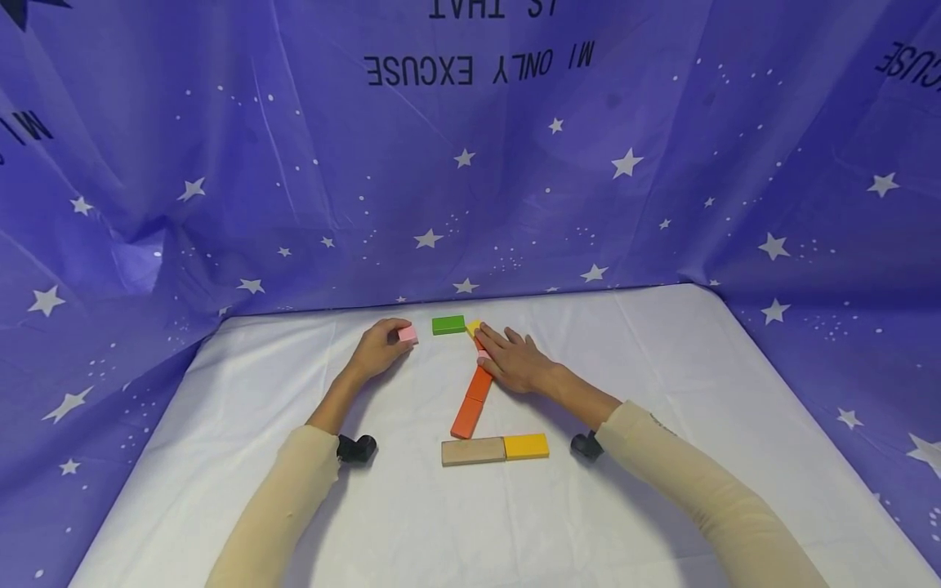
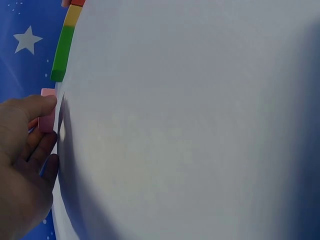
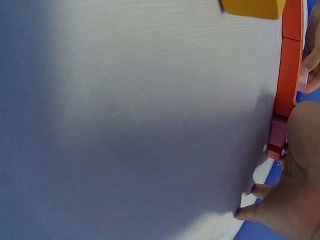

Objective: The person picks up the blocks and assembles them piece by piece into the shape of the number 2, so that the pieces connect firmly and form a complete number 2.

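Note:
Between thumb and fingers, my left hand (image 1: 376, 349) pinches a small pink block (image 1: 408, 335) close over the table, left of a green block (image 1: 448, 325). My right hand (image 1: 518, 363) lies over the top of a slanted row, its fingers extended. Its forefinger touches near a small yellow block (image 1: 473, 328) and its thumb rests by another pink block (image 1: 483, 354). Two orange-red blocks (image 1: 466, 418) run down from there, end to end. Part of the row's upper end is hidden under the right fingers. In the right wrist view, the orange blocks (image 3: 288, 75) border the hand.
Below the slanted row, a plain wooden block (image 1: 474, 452) and a yellow block (image 1: 527, 446) lie end to end. A white cloth (image 1: 632, 506) covers the table. Behind its far edge hangs a purple curtain (image 1: 507, 196) with stars.

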`<act>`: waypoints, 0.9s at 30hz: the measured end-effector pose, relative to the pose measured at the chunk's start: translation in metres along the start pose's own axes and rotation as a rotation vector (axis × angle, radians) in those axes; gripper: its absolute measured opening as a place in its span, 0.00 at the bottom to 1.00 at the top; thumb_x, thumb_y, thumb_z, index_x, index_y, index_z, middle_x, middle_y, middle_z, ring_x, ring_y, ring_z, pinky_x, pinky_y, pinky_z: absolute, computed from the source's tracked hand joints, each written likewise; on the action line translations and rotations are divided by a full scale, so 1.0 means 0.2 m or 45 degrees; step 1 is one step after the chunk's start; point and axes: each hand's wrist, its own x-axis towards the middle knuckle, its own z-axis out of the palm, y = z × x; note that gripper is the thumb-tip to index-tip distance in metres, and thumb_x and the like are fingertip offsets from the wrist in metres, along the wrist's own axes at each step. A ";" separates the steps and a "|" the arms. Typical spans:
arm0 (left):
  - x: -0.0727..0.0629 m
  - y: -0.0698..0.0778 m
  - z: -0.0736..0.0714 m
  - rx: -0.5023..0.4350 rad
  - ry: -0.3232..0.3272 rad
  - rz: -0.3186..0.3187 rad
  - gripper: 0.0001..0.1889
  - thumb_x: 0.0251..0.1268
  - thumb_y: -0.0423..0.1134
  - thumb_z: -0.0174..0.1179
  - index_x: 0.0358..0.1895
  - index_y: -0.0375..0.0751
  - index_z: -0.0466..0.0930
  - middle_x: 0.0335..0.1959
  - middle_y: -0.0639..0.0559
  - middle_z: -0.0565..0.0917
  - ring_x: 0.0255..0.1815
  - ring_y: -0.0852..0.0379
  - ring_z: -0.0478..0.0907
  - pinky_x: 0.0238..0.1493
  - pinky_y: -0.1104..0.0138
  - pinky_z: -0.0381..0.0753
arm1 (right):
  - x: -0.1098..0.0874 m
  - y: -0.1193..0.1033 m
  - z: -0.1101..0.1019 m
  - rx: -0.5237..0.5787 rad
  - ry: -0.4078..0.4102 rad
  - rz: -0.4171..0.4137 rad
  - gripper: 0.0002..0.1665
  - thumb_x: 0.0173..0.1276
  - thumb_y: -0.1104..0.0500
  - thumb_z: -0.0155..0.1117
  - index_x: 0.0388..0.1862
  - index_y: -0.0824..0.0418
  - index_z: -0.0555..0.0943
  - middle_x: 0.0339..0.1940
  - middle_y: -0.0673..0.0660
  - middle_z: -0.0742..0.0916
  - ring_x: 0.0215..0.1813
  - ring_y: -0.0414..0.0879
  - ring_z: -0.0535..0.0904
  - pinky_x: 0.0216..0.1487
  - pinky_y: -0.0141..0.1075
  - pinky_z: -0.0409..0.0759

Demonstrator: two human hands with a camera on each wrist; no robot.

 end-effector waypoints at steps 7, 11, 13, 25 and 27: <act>0.03 0.03 0.03 0.010 -0.001 -0.015 0.21 0.63 0.30 0.66 0.58 0.24 0.77 0.52 0.31 0.80 0.52 0.38 0.76 0.57 0.49 0.73 | 0.01 0.00 0.01 0.005 0.006 -0.012 0.37 0.83 0.42 0.35 0.83 0.54 0.47 0.83 0.53 0.51 0.78 0.66 0.48 0.71 0.69 0.48; 0.06 0.04 0.04 0.017 -0.016 -0.032 0.22 0.64 0.31 0.65 0.59 0.24 0.77 0.52 0.31 0.80 0.53 0.39 0.76 0.58 0.49 0.73 | 0.01 0.00 0.00 -0.008 -0.005 -0.009 0.37 0.83 0.41 0.34 0.83 0.53 0.46 0.83 0.52 0.50 0.79 0.66 0.47 0.72 0.68 0.48; 0.07 0.03 0.05 0.021 -0.021 -0.039 0.22 0.64 0.31 0.65 0.59 0.24 0.77 0.52 0.31 0.80 0.53 0.39 0.76 0.58 0.50 0.74 | 0.01 0.00 0.00 -0.010 -0.006 -0.009 0.37 0.83 0.40 0.33 0.83 0.53 0.46 0.83 0.51 0.49 0.79 0.65 0.47 0.72 0.68 0.48; 0.10 0.04 0.08 0.080 -0.023 -0.015 0.20 0.64 0.32 0.65 0.57 0.25 0.78 0.51 0.32 0.81 0.53 0.38 0.77 0.57 0.48 0.73 | 0.01 0.01 0.01 0.010 0.003 -0.008 0.36 0.83 0.41 0.33 0.83 0.53 0.46 0.83 0.52 0.50 0.79 0.65 0.47 0.71 0.69 0.48; 0.10 0.05 0.08 0.101 -0.034 -0.038 0.20 0.64 0.33 0.65 0.58 0.27 0.79 0.52 0.33 0.81 0.54 0.38 0.76 0.58 0.47 0.72 | 0.01 0.01 0.01 0.012 0.001 -0.005 0.36 0.83 0.41 0.33 0.83 0.53 0.46 0.83 0.52 0.50 0.79 0.65 0.47 0.71 0.69 0.48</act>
